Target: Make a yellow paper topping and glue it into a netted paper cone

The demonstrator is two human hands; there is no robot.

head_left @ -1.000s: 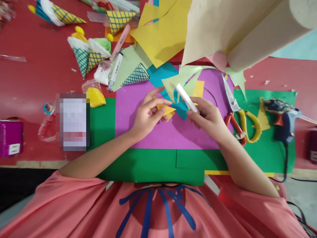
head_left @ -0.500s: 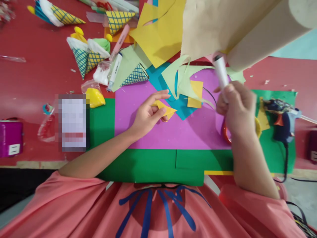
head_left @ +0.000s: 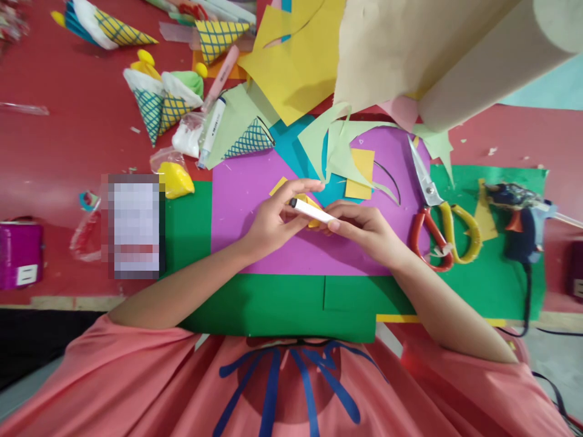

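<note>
My left hand [head_left: 273,221] is closed on a small folded piece of yellow paper [head_left: 314,223], mostly hidden by fingers and a marker. In my right hand [head_left: 362,230], a white marker [head_left: 314,210] with a black end is pinched between thumb and fingers. Its black end points left, close to my left thumb and index finger. Both hands are over a purple sheet [head_left: 291,261]. Scissors [head_left: 428,191] with one red and one yellow handle lie right of my right hand. A blue-patterned paper cone [head_left: 250,141] lies beyond my left hand.
A glue gun [head_left: 523,221] lies on the green sheet [head_left: 282,303] at right. Finished-looking cones [head_left: 148,97], a yellow clay bag [head_left: 177,179] and a blurred phone-like screen [head_left: 136,224] are at left. Paper scraps [head_left: 294,67] and a large paper roll [head_left: 492,67] fill the back.
My right hand has swung left and down with the marker, from above the scissors to beside my left hand. The scissors have come into full view. My left hand stays nearly in place.
</note>
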